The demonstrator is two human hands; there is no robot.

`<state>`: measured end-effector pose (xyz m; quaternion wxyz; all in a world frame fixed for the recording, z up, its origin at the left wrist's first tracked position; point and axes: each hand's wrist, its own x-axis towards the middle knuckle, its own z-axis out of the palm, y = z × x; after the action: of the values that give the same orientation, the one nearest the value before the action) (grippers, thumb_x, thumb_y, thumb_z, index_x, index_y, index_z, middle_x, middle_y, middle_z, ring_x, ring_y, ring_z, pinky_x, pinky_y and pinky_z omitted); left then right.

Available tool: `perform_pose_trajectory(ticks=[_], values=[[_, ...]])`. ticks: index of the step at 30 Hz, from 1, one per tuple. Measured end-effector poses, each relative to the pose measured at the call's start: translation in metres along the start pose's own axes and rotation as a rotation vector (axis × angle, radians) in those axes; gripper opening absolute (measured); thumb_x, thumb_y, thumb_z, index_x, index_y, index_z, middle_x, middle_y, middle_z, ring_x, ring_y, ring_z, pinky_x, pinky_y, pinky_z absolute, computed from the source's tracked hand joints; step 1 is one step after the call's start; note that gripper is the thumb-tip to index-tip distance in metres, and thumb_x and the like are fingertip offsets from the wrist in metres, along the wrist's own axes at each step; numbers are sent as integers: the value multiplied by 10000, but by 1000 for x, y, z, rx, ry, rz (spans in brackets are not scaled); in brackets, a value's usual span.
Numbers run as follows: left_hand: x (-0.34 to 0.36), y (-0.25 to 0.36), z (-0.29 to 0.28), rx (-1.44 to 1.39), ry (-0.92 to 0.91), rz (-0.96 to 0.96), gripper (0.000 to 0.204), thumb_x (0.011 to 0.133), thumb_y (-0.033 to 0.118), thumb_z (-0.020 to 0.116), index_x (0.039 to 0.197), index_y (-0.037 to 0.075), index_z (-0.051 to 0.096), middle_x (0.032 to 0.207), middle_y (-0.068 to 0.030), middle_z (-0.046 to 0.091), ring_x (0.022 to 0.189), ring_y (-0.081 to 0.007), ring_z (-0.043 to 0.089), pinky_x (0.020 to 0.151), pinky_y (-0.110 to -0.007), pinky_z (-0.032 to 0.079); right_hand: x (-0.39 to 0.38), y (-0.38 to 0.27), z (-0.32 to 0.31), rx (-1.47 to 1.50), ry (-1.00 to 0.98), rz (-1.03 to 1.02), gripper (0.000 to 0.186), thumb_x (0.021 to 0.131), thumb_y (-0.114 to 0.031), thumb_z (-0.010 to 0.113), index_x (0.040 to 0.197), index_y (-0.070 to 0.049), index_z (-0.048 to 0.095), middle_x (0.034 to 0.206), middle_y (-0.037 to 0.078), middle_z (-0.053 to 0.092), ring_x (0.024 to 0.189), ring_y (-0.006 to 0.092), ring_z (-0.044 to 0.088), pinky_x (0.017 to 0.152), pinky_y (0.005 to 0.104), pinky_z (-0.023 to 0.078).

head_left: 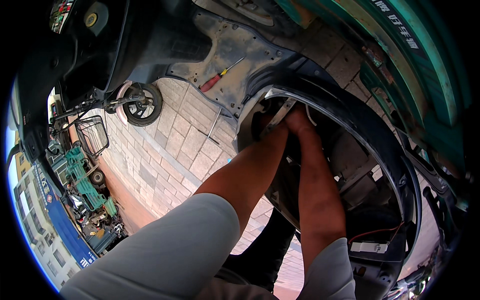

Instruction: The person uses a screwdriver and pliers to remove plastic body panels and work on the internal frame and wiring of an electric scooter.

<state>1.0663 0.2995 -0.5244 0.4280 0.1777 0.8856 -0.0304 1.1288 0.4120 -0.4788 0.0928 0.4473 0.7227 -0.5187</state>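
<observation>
Two hands reach into the scooter's open shell in the head view: a pale bracket slants up rightward inside, right hand beside its upper end, left hand lower; fingers hidden, grip cannot be told.

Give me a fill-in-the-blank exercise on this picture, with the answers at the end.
1. The screwdriver has a mainly ____ handle.
2. In the picture, it lies to the ____ of the opening.
3. In all, ____ forearms reach into that opening.
4. The sleeves are plain ____.

Missing words: red; left; two; grey.
</observation>
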Motion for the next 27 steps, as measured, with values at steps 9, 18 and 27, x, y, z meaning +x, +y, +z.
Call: perform_pose_trajectory(ticks=[9, 18, 27], values=[[-16, 11, 2, 2, -49, 27, 348, 1014, 311, 491, 1210, 119, 704, 1323, -180, 650, 1232, -308, 629, 1051, -412, 490, 3, 36, 18, -650, -116, -321, 365, 994, -195, 487, 1291, -51, 642, 1362, 199, 627, 1251, 361, 604, 1096, 456, 460], [-53, 35, -7, -19, -165, 202, 354, 1016, 314, 489, 1228, 121, 698, 1338, -181, 643, 1238, -307, 625, 1056, -410, 486, 31, 86, 44, -155, 105, -130, 393, 987, -272, 527, 1263, -19, 648, 1347, 234, 625, 1289, 385, 564, 1097, 452, 434], [-127, 82, -87, 661, -596, 808, 221, 818, 102, 701, 1028, 80, 766, 1133, -173, 738, 1039, -345, 715, 885, -394, 584, 48, 129, 51, -597, -64, -241, 307, 937, -159, 525, 1140, -53, 729, 1221, 202, 693, 1076, 356, 682, 937, 459, 540]])
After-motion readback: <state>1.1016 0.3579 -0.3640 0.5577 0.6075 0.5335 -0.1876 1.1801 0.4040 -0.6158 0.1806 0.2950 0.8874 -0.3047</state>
